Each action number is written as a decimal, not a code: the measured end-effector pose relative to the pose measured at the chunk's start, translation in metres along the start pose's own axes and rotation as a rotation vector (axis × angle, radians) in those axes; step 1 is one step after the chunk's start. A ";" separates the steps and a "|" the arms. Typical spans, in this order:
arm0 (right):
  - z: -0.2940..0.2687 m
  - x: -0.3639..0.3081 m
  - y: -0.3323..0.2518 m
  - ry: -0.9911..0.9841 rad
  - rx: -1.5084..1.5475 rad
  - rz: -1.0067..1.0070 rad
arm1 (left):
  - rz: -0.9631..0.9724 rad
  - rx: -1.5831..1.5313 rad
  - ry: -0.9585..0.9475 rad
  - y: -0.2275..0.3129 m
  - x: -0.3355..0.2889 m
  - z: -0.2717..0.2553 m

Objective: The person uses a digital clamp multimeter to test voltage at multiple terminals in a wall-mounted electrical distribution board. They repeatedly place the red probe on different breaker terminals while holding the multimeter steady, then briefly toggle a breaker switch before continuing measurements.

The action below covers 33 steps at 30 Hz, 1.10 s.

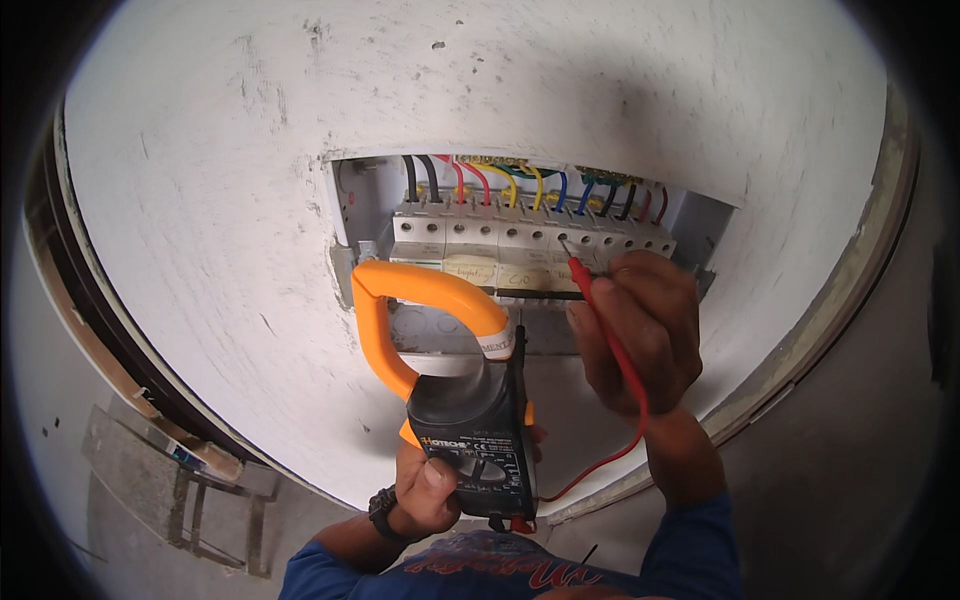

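Two hands | left hand (425, 490) grips clamp meter (470, 420) | right hand (645, 330) pinches red probe (600, 320) in breaker box (345, 215)

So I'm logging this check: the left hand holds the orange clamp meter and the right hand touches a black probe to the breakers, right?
Not quite. The head view shows the probe in the right hand is red, not black. The rest stands: the left hand holds the orange clamp meter, and the probe's tip is at the breakers.

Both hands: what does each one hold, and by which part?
The left hand holds the clamp meter by the lower part of its dark body, thumb near the dial. The right hand holds the red test probe along its shaft, between the fingers.
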State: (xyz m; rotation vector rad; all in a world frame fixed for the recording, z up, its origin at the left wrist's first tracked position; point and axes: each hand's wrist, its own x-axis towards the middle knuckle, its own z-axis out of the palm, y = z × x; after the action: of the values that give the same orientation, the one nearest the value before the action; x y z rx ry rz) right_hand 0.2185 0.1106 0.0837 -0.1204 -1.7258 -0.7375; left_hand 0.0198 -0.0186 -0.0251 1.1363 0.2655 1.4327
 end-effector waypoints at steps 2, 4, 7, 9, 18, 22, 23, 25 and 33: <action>0.001 0.000 0.001 -0.016 0.010 0.006 | 0.021 0.033 -0.011 -0.002 0.001 0.001; 0.002 0.001 0.002 -0.013 -0.005 0.010 | 0.042 0.043 -0.018 -0.004 0.003 0.003; 0.003 0.003 0.003 -0.012 -0.017 0.017 | 0.037 0.033 -0.010 -0.006 0.002 0.008; 0.004 0.005 0.006 0.000 0.005 0.024 | 0.032 0.016 -0.014 -0.007 0.003 0.010; 0.008 0.007 0.009 0.037 0.064 0.013 | 0.040 0.037 -0.006 -0.013 0.008 0.017; 0.008 0.007 0.010 0.036 0.082 0.025 | 0.052 0.071 -0.023 -0.011 0.012 0.018; 0.008 0.007 0.010 0.038 0.084 0.027 | 0.057 0.076 -0.019 -0.011 0.014 0.018; 0.008 0.008 0.011 0.036 0.079 0.026 | 0.065 0.078 -0.006 -0.012 0.016 0.020; 0.008 0.008 0.009 0.027 0.066 0.015 | 0.079 0.069 -0.004 -0.012 0.018 0.022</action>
State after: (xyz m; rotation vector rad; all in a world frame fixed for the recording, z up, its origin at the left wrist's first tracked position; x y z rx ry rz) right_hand 0.2133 0.1198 0.0944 -0.0773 -1.7194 -0.6674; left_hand 0.0478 -0.0101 -0.0140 1.2168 0.2715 1.5007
